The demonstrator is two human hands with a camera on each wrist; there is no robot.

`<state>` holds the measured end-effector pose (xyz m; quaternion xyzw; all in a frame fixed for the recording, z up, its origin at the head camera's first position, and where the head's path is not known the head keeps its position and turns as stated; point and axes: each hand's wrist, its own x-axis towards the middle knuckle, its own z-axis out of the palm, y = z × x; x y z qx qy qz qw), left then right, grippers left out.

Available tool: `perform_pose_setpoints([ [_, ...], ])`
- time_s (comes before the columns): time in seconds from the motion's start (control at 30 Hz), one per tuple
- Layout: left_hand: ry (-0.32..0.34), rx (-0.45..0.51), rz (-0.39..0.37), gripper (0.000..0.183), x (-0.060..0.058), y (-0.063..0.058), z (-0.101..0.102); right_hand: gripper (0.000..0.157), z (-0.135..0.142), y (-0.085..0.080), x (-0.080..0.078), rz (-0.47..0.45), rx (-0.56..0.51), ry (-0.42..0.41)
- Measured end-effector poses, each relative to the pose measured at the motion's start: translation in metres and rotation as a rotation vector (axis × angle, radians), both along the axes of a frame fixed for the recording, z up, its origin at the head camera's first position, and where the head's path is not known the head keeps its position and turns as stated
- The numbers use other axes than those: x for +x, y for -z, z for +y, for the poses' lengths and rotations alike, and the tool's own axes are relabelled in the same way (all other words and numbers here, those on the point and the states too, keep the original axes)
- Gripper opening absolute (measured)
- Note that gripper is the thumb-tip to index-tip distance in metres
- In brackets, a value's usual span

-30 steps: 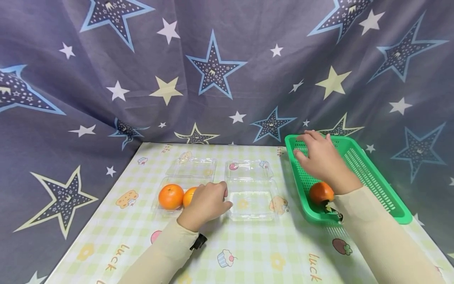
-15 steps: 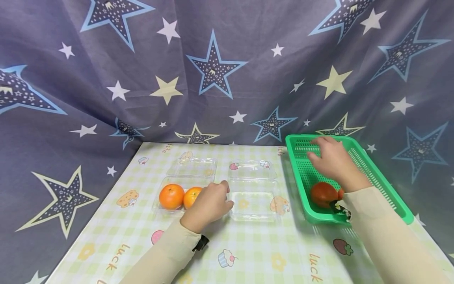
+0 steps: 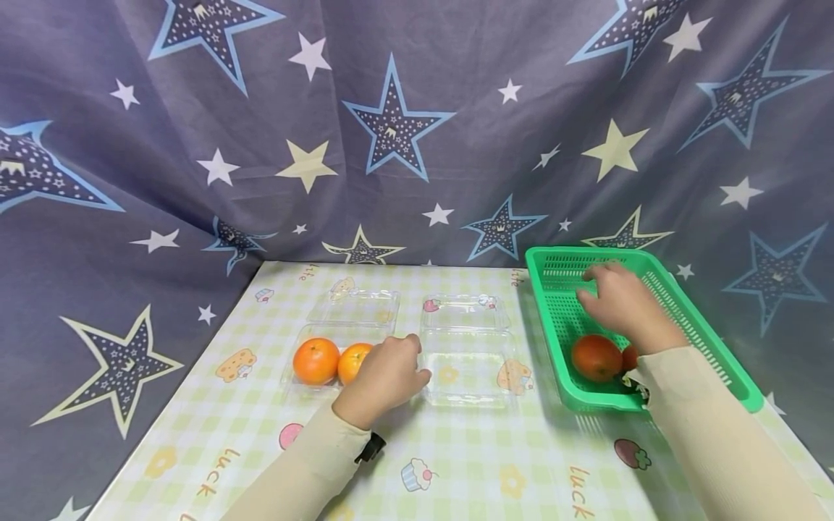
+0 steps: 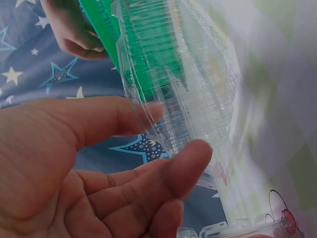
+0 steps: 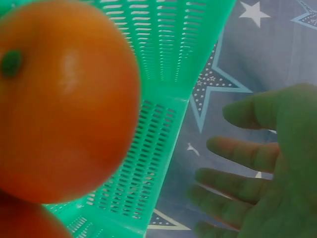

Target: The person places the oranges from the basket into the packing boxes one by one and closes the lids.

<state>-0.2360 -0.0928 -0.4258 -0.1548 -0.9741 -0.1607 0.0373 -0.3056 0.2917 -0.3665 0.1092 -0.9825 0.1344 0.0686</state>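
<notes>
Right hand [image 3: 622, 304] is hovering inside the basket [image 3: 602, 400], fingers spread, holding nothing; two oranges, a front one [image 3: 596, 357] and a partly hidden one [image 3: 630, 357], are lying at the near end, by its wrist. Left hand [image 3: 384, 376] is staying apart at thumb and index, beside the right box [image 3: 465, 367]; can't tell if it's touching plastic. Two more oranges [image 3: 316, 361] are sitting in the left box [image 3: 352, 311]. Fingers are overshooting the fruit, I'd say: for a clean grip, be drawing the wrist back, dropping straight down, cupping the widest part; left be pressing lightly, thin plastic probably flexing
</notes>
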Motion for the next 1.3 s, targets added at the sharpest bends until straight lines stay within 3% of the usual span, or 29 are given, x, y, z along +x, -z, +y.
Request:
perform_pose_setpoints([
  [0.37, -0.047, -0.023, -0.03, 0.033, 0.004, -0.001, 0.004, 0.055, 0.006, 0.01, -0.002, -0.164, 0.018, -0.025],
  [0.63, -0.042, -0.021, -0.083, 0.025, 0.006, -0.002, 0.004, 0.065, 0.004, 0.016, 0.001, -0.257, 0.056, -0.017],
  [0.9, -0.035, -0.094, -0.088, 0.033, 0.007, -0.002, 0.005, 0.073, 0.005, 0.02, 0.0, -0.342, 0.081, -0.02],
  [1.1, -0.042, -0.121, -0.096, 0.032, 0.007, -0.001, 0.006, 0.074, 0.005, 0.023, 0.001, -0.432, 0.046, -0.009],
  [1.3, -0.031, -0.1, -0.105, 0.028, 0.008, -0.003, 0.007, 0.075, 0.003, 0.026, 0.006, -0.558, -0.058, 0.035],
])
